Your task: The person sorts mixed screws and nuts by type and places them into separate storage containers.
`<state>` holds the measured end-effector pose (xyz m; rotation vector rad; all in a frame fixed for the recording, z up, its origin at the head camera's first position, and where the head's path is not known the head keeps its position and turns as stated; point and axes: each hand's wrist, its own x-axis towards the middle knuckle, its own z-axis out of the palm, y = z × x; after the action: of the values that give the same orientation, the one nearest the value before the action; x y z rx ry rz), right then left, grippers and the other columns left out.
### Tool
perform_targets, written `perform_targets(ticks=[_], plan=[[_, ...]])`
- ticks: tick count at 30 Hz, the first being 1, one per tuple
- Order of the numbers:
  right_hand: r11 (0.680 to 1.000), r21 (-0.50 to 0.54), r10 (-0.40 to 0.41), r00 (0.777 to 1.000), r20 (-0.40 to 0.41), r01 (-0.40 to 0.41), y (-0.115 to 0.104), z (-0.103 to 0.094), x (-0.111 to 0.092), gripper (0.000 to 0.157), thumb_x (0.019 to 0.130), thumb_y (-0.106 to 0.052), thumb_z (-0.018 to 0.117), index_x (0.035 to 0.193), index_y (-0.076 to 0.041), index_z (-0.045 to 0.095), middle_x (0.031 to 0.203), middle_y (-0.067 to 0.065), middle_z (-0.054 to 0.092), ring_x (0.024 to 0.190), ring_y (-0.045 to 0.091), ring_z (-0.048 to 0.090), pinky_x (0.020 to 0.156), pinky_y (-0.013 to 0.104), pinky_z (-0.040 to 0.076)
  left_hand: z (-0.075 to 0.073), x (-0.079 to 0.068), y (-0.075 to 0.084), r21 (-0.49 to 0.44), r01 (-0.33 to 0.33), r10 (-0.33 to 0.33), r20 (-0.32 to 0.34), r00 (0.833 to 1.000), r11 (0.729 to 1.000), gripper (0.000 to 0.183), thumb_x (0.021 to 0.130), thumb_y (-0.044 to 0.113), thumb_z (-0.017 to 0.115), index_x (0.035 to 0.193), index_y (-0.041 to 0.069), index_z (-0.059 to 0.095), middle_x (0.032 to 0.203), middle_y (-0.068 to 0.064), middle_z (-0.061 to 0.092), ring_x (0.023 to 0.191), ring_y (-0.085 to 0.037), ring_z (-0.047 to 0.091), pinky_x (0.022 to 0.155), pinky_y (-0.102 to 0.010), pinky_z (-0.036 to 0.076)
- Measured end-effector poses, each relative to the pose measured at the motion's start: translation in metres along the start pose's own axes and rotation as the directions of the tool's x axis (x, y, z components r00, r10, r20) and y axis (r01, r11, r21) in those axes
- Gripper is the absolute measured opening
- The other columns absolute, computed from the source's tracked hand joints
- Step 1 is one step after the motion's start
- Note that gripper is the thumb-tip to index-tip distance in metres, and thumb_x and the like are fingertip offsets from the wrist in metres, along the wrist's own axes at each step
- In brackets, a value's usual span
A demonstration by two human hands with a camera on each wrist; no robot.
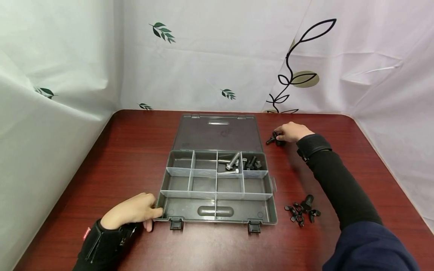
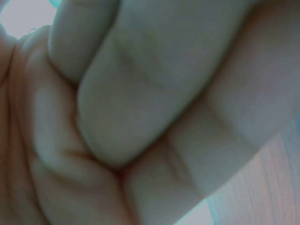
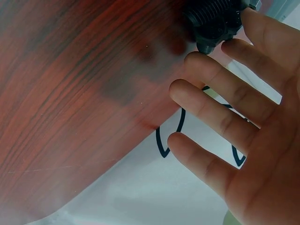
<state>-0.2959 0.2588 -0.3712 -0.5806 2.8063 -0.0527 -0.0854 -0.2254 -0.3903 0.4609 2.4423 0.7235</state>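
Note:
A grey translucent compartment box [image 1: 220, 197] stands on the table with its lid [image 1: 217, 131] laid back. At its front left corner my left hand [image 1: 133, 210] grips the rim, the thumb over the edge. Curled fingers [image 2: 126, 93] fill the left wrist view, hiding the box. Beyond the box's right side, my right hand [image 1: 293, 132] reaches to a small cluster of black bolts [image 1: 271, 140]. The right wrist view has its thumb and index fingertips right at these black bolts [image 3: 213, 21], the other fingers spread and fairly straight.
Silver bolts [image 1: 232, 161] lie in one back compartment, black bolts [image 1: 252, 163] in the back right one. Black wing nuts [image 1: 298, 215] and a thicker black piece [image 1: 307, 202] lie right of the box. Two latches [image 1: 176, 224] stick out in front. A white curtain [image 1: 203, 56] borders the table.

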Motion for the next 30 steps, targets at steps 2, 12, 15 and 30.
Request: perform_targets(ticks=[2,12,15,30], plan=[[1.0,-0.006,0.001,1.0,-0.002,-0.001,-0.0005,0.0004,0.0004,0.041,0.088,-0.023,0.058,0.125,-0.004,0.056,0.116,0.021,0.06,0.107,0.037,0.055,0.08,0.055,0.043,0.0001,-0.0002,-0.0004,-0.001,0.0,0.0,-0.001,1.0,1.0,0.026,0.079,0.021,0.053,0.056,0.012,0.047,0.045,0.007,0.054,0.044,-0.011,0.057,0.047,-0.027,0.038],[1.0,-0.018,-0.013,0.999,-0.036,0.012,-0.0006,0.0046,0.0039,0.039,0.086,-0.019,0.061,0.122,-0.005,0.058,0.109,0.02,0.062,0.099,0.033,0.058,0.078,0.05,0.045,0.0006,-0.001,-0.0017,0.004,-0.004,0.004,-0.006,1.0,1.0,0.026,0.079,0.022,0.054,0.055,0.012,0.047,0.045,0.007,0.054,0.044,-0.01,0.056,0.047,-0.027,0.039],[0.999,-0.031,-0.02,0.999,-0.039,0.019,-0.0014,0.0051,0.0053,0.041,0.084,-0.018,0.063,0.123,-0.004,0.058,0.108,0.02,0.062,0.1,0.034,0.058,0.078,0.049,0.045,0.0008,-0.0006,-0.0026,0.001,-0.006,0.006,-0.003,1.0,1.0,0.026,0.079,0.022,0.053,0.056,0.012,0.047,0.045,0.007,0.054,0.044,-0.01,0.056,0.047,-0.027,0.038],[0.999,-0.034,-0.025,0.998,-0.052,0.024,-0.0003,0.0045,0.0012,0.041,0.084,-0.022,0.065,0.119,-0.003,0.059,0.103,0.018,0.063,0.096,0.032,0.059,0.077,0.049,0.046,0.001,-0.0011,-0.0037,-0.028,-0.027,0.027,0.003,1.0,0.999,0.026,0.079,0.021,0.053,0.056,0.011,0.048,0.045,0.006,0.054,0.044,-0.011,0.057,0.047,-0.029,0.042]])
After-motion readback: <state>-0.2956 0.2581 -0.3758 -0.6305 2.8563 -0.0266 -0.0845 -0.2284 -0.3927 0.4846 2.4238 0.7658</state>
